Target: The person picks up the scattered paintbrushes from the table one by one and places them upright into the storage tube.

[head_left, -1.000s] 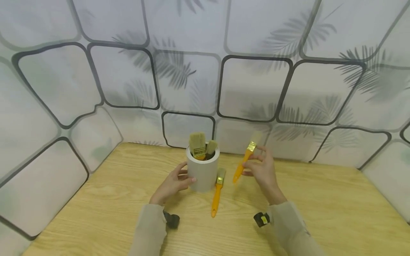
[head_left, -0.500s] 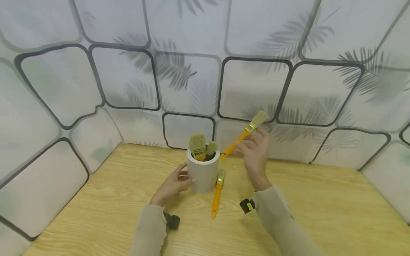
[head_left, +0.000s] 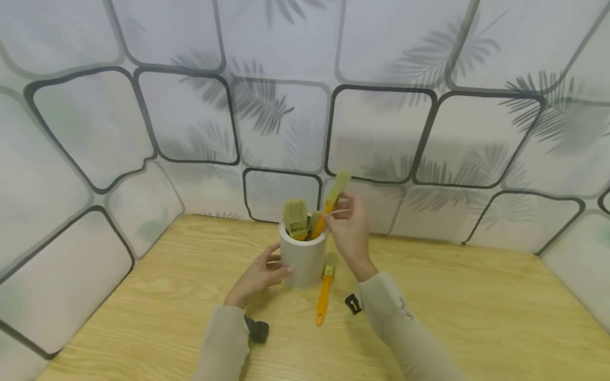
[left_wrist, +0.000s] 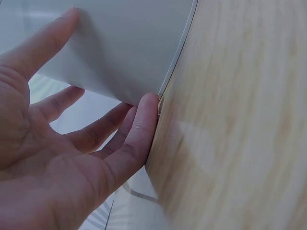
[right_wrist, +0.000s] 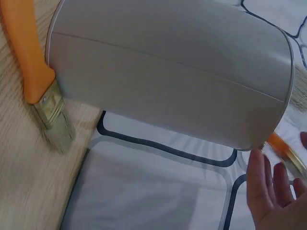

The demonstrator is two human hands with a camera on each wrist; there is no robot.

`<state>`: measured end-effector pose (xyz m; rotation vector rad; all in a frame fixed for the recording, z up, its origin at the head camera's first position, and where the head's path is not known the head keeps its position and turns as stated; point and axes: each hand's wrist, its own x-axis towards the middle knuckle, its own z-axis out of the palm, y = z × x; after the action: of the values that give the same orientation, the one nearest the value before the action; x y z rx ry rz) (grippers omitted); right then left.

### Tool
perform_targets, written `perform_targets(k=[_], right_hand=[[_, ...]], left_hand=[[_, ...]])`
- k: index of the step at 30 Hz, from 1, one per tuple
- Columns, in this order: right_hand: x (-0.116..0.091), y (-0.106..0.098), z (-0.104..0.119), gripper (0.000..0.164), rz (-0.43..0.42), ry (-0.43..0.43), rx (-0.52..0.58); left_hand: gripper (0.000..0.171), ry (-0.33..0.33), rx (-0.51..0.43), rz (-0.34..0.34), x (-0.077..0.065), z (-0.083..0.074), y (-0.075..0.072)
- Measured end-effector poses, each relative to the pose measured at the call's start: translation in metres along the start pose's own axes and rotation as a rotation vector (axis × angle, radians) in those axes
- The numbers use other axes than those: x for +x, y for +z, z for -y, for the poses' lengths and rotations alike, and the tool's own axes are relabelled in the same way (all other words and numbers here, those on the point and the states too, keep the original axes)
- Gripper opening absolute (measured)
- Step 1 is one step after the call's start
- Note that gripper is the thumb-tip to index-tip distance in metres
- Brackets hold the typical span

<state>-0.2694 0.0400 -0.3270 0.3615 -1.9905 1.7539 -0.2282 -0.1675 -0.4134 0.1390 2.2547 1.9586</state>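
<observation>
A white cylindrical container (head_left: 303, 262) stands upright on the table. My left hand (head_left: 257, 275) holds its left side, thumb on the front and fingers round toward the back, as the left wrist view also shows. My right hand (head_left: 351, 233) pinches an orange-handled paintbrush (head_left: 340, 183) at the container's right rim. This brush leans right, bristles up, with its handle down in the opening. A wide paintbrush (head_left: 296, 216) and a smaller brush (head_left: 314, 217) stand in the container, bristles up; their lower parts are hidden.
Another orange-handled paintbrush (head_left: 324, 299) lies on the wooden table (head_left: 157, 296), just right of the container, bristles toward the back. A patterned cloth wall (head_left: 281, 121) rises close behind the container and along both sides.
My right hand has raised the paintbrush, moved it left to the container and brought its handle into the opening. My left hand has stayed on the container.
</observation>
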Motion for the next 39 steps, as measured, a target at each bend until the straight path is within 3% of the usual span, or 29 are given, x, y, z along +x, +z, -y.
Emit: perform_targets(k=[3,9,17,21,29,39], right_hand=[[-0.001,-0.007,0.000,0.041,-0.007,0.000,-0.074],[-0.004,-0.030,-0.002,0.036,-0.022,0.088,-0.095],[-0.016,-0.055,-0.021,0.041,0.148,0.419,-0.122],[-0.025,-0.062,-0.028,0.045,0.215,0.526,-0.122],[-0.037,-0.064,-0.041,0.052,0.294,0.627,-0.106],[-0.046,-0.052,-0.053,0.049,0.329,0.765,-0.085]], left_hand=[[0.078,0.000,-0.003,-0.001,0.000,-0.002,0.001],[0.079,0.008,0.013,0.009,0.001,-0.004,0.001],[0.079,0.004,0.007,0.009,0.003,-0.001,-0.001],[0.079,-0.003,0.002,0.007,0.003,0.000,-0.001],[0.079,-0.004,0.010,0.002,0.003,0.001,-0.001],[0.078,0.015,0.028,0.021,0.000,-0.001,0.000]])
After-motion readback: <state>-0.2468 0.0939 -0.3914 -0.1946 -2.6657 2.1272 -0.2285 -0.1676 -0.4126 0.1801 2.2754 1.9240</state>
